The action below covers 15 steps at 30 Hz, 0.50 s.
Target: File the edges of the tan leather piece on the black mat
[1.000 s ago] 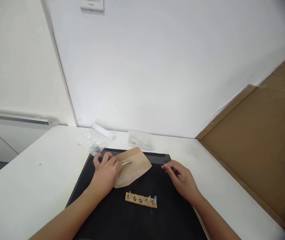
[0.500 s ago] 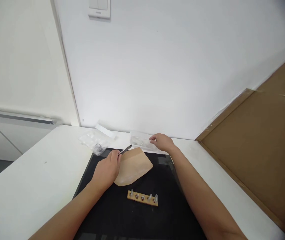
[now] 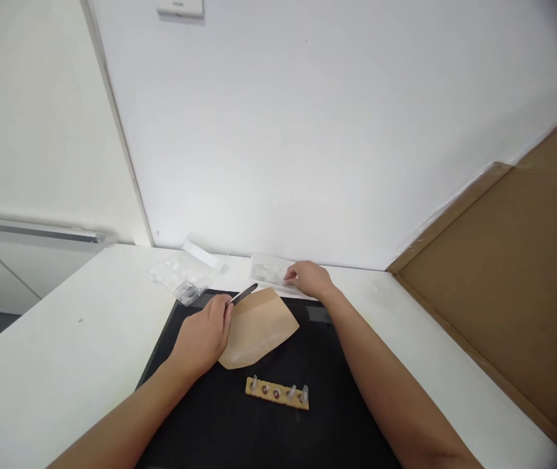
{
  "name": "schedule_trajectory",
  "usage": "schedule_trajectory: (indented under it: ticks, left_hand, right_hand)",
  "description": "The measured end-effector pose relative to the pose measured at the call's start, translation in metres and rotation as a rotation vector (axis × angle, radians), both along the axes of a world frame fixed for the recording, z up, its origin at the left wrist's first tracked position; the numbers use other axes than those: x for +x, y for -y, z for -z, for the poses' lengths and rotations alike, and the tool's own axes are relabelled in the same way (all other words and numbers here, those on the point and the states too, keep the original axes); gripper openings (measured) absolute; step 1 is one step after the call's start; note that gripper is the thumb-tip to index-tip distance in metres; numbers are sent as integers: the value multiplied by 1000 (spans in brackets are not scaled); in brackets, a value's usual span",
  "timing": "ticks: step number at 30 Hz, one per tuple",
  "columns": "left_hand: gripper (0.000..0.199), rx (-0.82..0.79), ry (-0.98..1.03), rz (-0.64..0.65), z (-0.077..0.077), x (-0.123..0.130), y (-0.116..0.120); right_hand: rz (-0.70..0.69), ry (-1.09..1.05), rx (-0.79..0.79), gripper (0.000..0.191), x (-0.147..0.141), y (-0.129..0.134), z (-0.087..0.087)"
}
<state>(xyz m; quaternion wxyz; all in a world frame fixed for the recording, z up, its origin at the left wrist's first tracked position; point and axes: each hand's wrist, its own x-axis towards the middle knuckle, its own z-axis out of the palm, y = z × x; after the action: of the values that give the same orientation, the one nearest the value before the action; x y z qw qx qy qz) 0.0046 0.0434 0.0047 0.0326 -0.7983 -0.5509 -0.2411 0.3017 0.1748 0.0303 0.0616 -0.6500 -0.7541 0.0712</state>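
Observation:
My left hand (image 3: 204,333) is closed around a slim tool with a dark, rounded end (image 3: 245,293), its kind not clear. Under and beside that hand lies a tan paper sheet (image 3: 261,329); whether the fingers also grip it I cannot tell. My right hand (image 3: 310,279) reaches to a shallow clear plastic tray (image 3: 264,270) by the wall, fingertips pinched at its right side. Anything between those fingertips is too small to make out. Nearer to me, a narrow tan strip (image 3: 283,405) carries small round pieces and upright clear pegs.
A black mat (image 3: 327,417) lies under the paper and strip on the white table (image 3: 87,365). Crumpled clear plastic packaging (image 3: 173,270) and a white strip (image 3: 202,255) are at the back left. A brown cardboard panel (image 3: 503,273) borders the right side.
My right hand has moved slightly left over the tray, and its fingers have drawn closer together. My left hand still holds the slim tool. The view has shifted a little.

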Motion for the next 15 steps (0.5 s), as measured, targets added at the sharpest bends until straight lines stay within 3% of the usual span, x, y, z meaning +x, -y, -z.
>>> schedule_trajectory:
  ticks: [15]
  left_hand:
    - [23, 47, 47, 56, 7, 3, 2]
  right_hand:
    - [-18, -88, 36, 20, 14, 2, -3]
